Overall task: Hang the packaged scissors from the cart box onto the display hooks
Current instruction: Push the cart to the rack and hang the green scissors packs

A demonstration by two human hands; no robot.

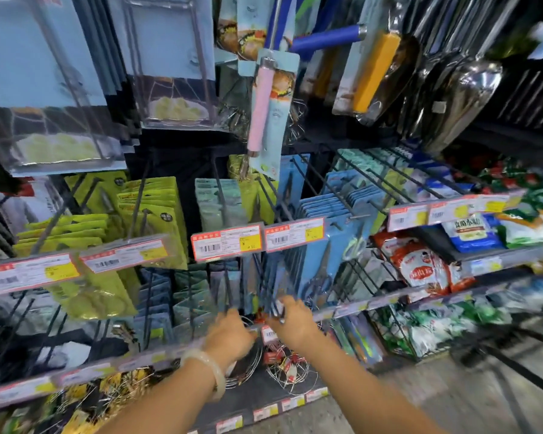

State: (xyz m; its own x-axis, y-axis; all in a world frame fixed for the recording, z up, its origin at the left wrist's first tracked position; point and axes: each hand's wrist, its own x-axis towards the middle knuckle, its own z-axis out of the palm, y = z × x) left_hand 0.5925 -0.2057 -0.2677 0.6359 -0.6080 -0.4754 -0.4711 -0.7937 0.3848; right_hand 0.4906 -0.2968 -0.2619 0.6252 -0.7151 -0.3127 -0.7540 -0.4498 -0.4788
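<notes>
Both hands work low in the centre of the frame, at the front of a row of dark wire display hooks point(232, 296). The right hand point(295, 321) is closed around the lower edge of a bunch of blue-carded packaged scissors point(314, 267) that hang down from behind the red-and-yellow price label strip point(293, 234) at centre. The left hand point(229, 335), wearing a pale bangle point(212, 372) at the wrist, has its fingers curled near the hook tips just left of the right hand; motion blur prevents confirming whether it holds anything. The cart box is not in view. Judgement: the step in hand is seating cards on a hook. To do it well, the left hand should steady the hook tip while the right aligns the card's hang hole squarely, slides the pack fully back, and leaves the faces forward and level with the neighbouring blue packs. Snagging on the adjacent wire whisks point(290, 368) below is the risk.
</notes>
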